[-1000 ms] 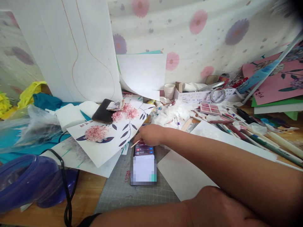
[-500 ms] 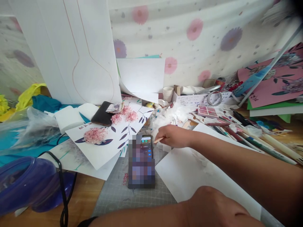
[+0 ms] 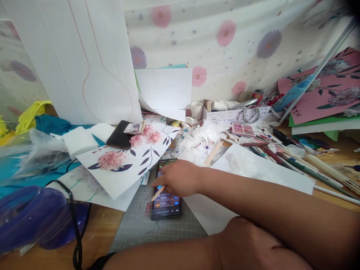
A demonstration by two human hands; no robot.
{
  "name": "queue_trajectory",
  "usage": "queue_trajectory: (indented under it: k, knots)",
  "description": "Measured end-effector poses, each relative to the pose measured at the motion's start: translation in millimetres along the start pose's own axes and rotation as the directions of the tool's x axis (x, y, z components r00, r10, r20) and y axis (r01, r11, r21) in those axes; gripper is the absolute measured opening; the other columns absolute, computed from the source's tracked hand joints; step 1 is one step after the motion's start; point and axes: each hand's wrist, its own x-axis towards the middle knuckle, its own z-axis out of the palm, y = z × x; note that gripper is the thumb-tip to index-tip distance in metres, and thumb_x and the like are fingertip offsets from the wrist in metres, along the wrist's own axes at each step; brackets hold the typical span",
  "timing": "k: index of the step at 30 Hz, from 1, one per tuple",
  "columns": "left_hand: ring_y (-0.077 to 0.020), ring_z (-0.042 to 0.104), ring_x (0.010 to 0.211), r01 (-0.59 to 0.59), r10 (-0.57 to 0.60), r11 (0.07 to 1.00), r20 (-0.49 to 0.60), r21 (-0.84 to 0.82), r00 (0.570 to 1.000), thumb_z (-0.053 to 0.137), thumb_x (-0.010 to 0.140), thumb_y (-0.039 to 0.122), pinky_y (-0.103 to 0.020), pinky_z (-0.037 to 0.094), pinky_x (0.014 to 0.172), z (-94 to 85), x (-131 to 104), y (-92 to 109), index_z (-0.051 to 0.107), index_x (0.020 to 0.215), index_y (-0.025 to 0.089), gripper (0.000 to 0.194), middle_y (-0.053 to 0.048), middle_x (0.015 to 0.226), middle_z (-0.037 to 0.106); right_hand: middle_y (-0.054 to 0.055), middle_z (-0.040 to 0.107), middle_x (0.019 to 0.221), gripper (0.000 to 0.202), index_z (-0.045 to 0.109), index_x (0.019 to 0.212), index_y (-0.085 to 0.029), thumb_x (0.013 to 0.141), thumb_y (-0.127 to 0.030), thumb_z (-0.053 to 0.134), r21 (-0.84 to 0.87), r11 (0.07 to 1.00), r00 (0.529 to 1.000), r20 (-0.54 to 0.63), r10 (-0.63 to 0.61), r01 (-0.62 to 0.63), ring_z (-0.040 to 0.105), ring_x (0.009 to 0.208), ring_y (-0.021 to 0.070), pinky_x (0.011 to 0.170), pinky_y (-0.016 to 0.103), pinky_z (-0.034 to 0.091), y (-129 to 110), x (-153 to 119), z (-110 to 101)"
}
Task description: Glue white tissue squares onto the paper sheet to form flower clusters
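My right hand [image 3: 178, 178] is over the upper part of a smartphone [image 3: 165, 215], with a flat wooden craft stick [image 3: 158, 193] gripped in its fingers. One finger reaches to the left side of the lit screen; whether it touches the glass I cannot tell. The phone lies on a grey cutting mat [image 3: 132, 228]. At the bottom, my left forearm crosses to the right, and the back of my left hand [image 3: 246, 242] shows under my right arm. Its fingers are hidden. A white paper sheet [image 3: 209, 210] lies beneath my right forearm, with white fluffy material [image 3: 243, 161] on it.
Left of the phone is a sheet with pink flowers [image 3: 112, 161], a black wallet [image 3: 119, 137] on top. A purple container [image 3: 30, 217] and black cable [image 3: 74, 228] stand at left. Crumpled tissue [image 3: 194, 138], a paper cup [image 3: 197, 110] and several brushes [image 3: 295, 163] lie behind and right.
My right hand has moved left and toward me, from the tissue beside the phone to over its screen, still holding the craft stick. My left hand has barely moved.
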Motion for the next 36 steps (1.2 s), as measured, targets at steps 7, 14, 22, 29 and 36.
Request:
queue_trajectory:
  k: [7,14,22,29,36]
  knots:
    - [-0.0081,0.051,0.043,0.031,-0.038,0.989,-0.047,-0.142,0.998,0.048,0.088,0.039,-0.019,0.037,0.033,3.8,-9,-7,0.066,0.06,0.03,0.035,0.003,0.046,0.05,0.008,0.064,0.084,0.019,0.071,0.082,-0.016,0.08,-0.022,0.053,0.016,0.998,0.998,-0.015,0.053,-0.052,0.057,0.075,0.0188,0.062,0.027,0.039,9,-11,-13]
    - [-0.0051,0.034,0.028,0.078,-0.178,0.82,-0.122,-0.568,0.976,0.055,0.082,0.029,-0.021,0.02,0.026,4.7,-9,-10,0.056,0.049,0.022,0.034,0.006,0.035,0.039,0.005,0.066,0.085,0.022,0.071,0.091,-0.017,0.081,-0.015,0.052,0.186,0.975,0.99,-0.046,0.133,-0.122,0.057,0.07,0.0133,0.062,0.021,0.039,30,-56,-17]
    - [-0.0078,0.039,0.032,0.171,-0.287,0.805,-0.121,-0.568,0.95,0.058,0.076,0.032,-0.024,0.02,0.03,-0.4,-9,-3,0.059,0.057,0.025,0.02,0.007,0.037,0.04,0.003,0.066,0.086,0.039,0.07,0.104,-0.023,0.077,-0.005,0.049,0.24,0.97,0.999,-0.001,0.037,-0.036,0.058,0.074,0.0125,0.063,0.02,0.039,19,-55,1]
    - [-0.0063,0.038,0.033,0.17,-0.234,0.809,-0.042,-0.563,0.971,0.046,0.089,0.035,-0.022,0.028,0.034,0.7,-6,-9,0.052,0.045,0.022,0.047,0.006,0.036,0.038,0.006,0.067,0.099,0.043,0.066,0.113,-0.023,0.077,-0.007,0.052,0.209,0.978,1.0,0.02,-0.023,0.019,0.059,0.086,0.0177,0.07,0.024,0.041,7,-40,4]
    - [-0.0056,0.043,0.039,0.126,-0.188,0.806,-0.05,-0.579,0.981,0.052,0.087,0.027,-0.02,0.03,0.037,-1.0,-12,-8,0.06,0.056,0.023,0.032,0.007,0.044,0.048,0.005,0.068,0.093,0.037,0.072,0.101,-0.021,0.076,-0.004,0.05,0.216,0.976,1.0,0.022,-0.015,0.01,0.059,0.078,0.0145,0.067,0.021,0.041,11,-44,1]
